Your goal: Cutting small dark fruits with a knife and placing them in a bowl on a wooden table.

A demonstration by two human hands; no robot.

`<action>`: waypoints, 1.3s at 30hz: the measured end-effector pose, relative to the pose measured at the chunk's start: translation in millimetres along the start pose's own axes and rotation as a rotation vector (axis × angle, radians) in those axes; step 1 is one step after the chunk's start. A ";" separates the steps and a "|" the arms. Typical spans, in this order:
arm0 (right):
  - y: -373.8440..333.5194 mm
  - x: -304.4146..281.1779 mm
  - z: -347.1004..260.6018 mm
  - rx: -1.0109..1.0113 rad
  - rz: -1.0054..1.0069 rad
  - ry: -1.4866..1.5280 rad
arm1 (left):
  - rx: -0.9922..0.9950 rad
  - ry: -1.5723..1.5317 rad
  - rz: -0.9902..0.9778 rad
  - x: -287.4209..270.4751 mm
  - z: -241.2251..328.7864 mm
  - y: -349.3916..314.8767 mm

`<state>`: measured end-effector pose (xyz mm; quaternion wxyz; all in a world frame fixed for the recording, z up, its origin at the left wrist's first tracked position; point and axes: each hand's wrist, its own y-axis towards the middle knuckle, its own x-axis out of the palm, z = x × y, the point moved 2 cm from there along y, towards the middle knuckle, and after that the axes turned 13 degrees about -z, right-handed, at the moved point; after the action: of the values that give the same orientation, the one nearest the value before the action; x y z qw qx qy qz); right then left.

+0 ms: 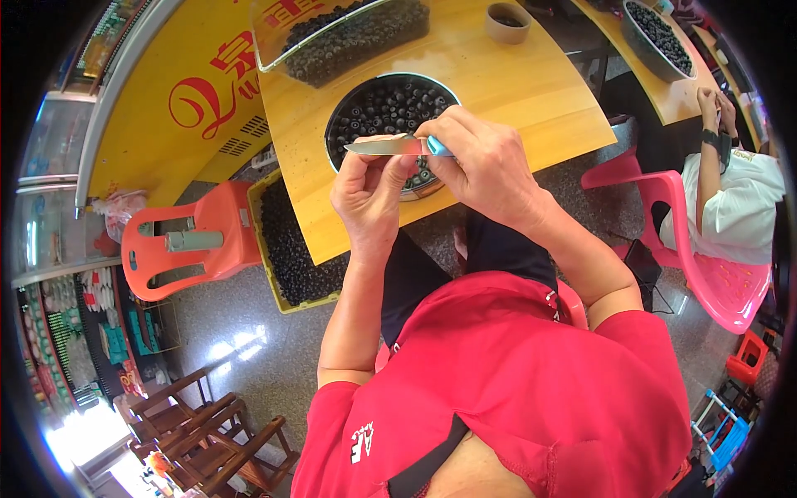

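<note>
Over the wooden table's near edge, my right hand [486, 162] is closed around the light-blue handle of a knife [378, 148]. Its blade points left, across the fingertips of my left hand [369, 195]. The left thumb and fingers are pinched together just under the blade; whatever they hold is hidden. Right behind both hands is a large round bowl [332, 124] full of small dark round fruits [394, 104], a few showing paler spots. My hands cover its near part.
Farther back on the table [548, 108] are a clear bin [357, 46] of dark fruits and a small brown cup [508, 23]. A yellow crate [311, 305] of them sits below left, beside an orange chair [191, 241] bearing a grey-green bottle [194, 241]. Rightward, a person [722, 195] sits on a pink chair [685, 224].
</note>
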<state>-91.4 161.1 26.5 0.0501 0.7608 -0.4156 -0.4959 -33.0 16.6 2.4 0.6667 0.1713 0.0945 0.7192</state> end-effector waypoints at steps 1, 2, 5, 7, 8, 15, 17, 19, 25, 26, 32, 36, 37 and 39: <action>0.2 -0.4 -0.3 0.000 0.000 0.000 | 0.000 0.000 0.000 0.1 0.1 0.0; 0.5 -0.7 -0.6 -0.001 0.000 -0.008 | -0.005 0.002 0.005 0.2 0.2 0.1; 0.6 -0.8 0.0 0.001 -0.008 -0.023 | -0.006 0.007 0.012 0.1 0.3 0.1; 0.4 -0.8 0.3 0.006 -0.017 -0.030 | -0.003 0.011 0.014 -0.4 -0.1 0.1; 0.4 -1.2 0.1 0.004 -0.016 -0.037 | 0.003 0.008 0.007 -0.8 -0.5 0.6; 0.3 -2.0 -0.3 0.010 -0.011 -0.065 | -0.006 0.029 -0.006 -1.3 -3.3 2.2; -0.2 -1.4 1.1 0.012 -0.013 -0.066 | -0.003 0.032 -0.007 -0.5 -2.6 2.7; -0.1 -0.9 2.2 0.014 -0.014 -0.066 | 0.000 0.036 -0.007 -0.3 -2.4 3.1; -0.5 -1.1 3.2 0.035 -0.020 -0.063 | -0.003 0.077 0.009 -1.4 -4.4 2.2; -0.4 -1.2 3.1 0.037 -0.029 -0.061 | 0.004 0.082 0.014 -1.5 -4.9 2.3; -4.6 7.1 16.4 0.079 -0.071 -0.065 | 0.074 0.041 -0.012 -1.9 1.1 0.9; -9.7 14.1 23.9 0.199 -0.099 0.077 | 0.125 0.060 -0.034 -2.7 3.3 2.5; -8.4 12.9 20.7 0.199 -0.102 0.078 | 0.124 0.060 -0.032 -3.4 2.9 1.8; -2.7 12.0 15.9 0.350 -0.177 0.737 | 0.086 0.078 0.010 -6.4 -0.7 1.0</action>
<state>-100.5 160.0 8.6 0.0226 0.9173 -0.3807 -0.1146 -33.9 10.2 1.4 0.6510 0.1723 0.1503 0.7238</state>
